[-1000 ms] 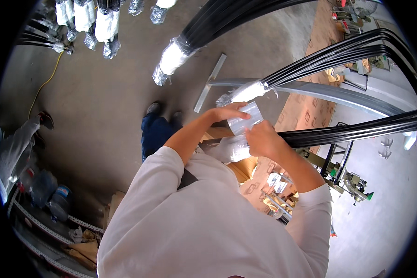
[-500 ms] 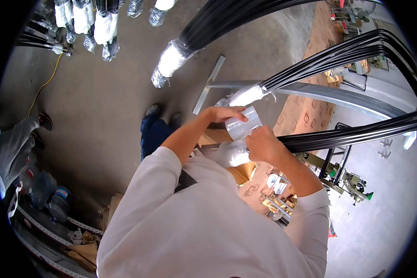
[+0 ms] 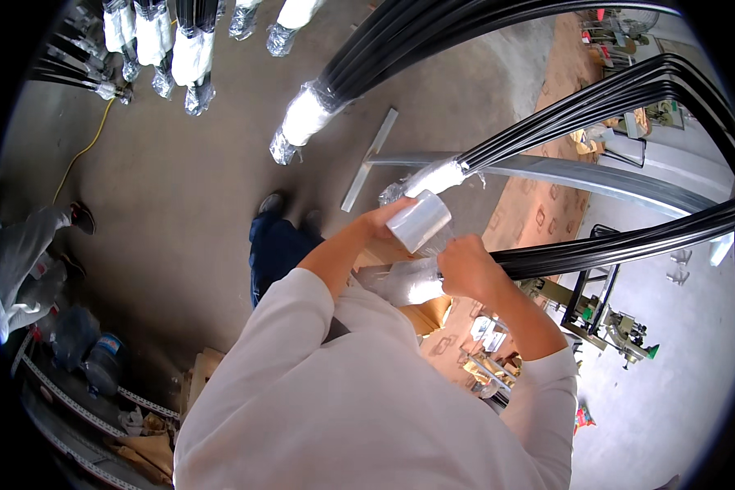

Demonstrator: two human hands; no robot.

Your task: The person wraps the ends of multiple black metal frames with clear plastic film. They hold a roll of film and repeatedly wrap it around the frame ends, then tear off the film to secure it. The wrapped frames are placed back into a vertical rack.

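My left hand (image 3: 381, 219) is wrapped round a roll of clear plastic film (image 3: 420, 221), its fingers partly hidden behind the roll. From the roll, a stretched strip of film (image 3: 440, 240) runs down towards my right hand (image 3: 468, 266). That hand is closed at the end of a bundle of long black rods or tubes (image 3: 612, 242), right beside its wrapped tip; the strip's end is hidden under the fingers. White and clear wrapping (image 3: 408, 282) covers the tip, below the roll.
Two more black bundles with wrapped ends (image 3: 433, 175) (image 3: 306, 114) hang beyond my hands. A grey metal stand (image 3: 547, 166) runs beneath them. Several wrapped bundles (image 3: 194, 57) hang far left. Another person's legs (image 3: 28, 265) and large plastic bottles (image 3: 104, 359) are at left; a machine (image 3: 621, 331) stands right.
The film roll has tilted and shifted slightly down in my left hand, whose fingers have moved behind it. A film strip now shows between roll and right hand, which has lowered slightly.
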